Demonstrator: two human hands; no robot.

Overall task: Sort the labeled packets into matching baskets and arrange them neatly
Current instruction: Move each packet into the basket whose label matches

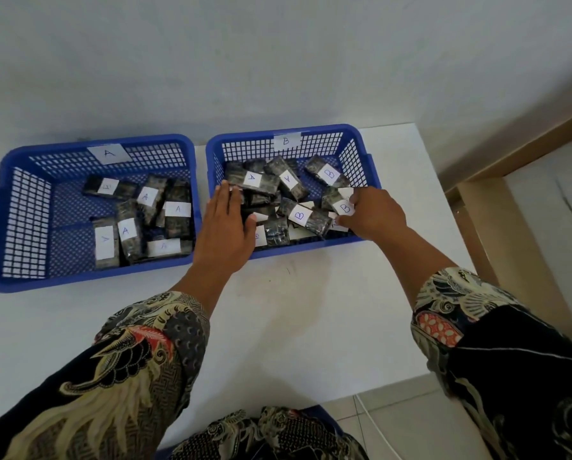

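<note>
Two blue mesh baskets stand side by side on a white table. The left basket (92, 280) carries an A tag and holds several dark packets, most labelled A. The right basket (354, 141) carries a B tag and holds a jumble of A and B packets. My left hand (226, 224) reaches over its left wall with straight fingers, the fingertips touching a packet labelled A (253, 180). My right hand (374, 212) is at the basket's right side and pinches a packet labelled B (342, 205). Another B packet (303, 215) lies between my hands.
The white table (294, 327) ends just right of the B basket, where a wooden ledge (523, 234) and floor tiles show. A wall rises right behind both baskets. A blue object (318, 413) peeks out below the table's near edge.
</note>
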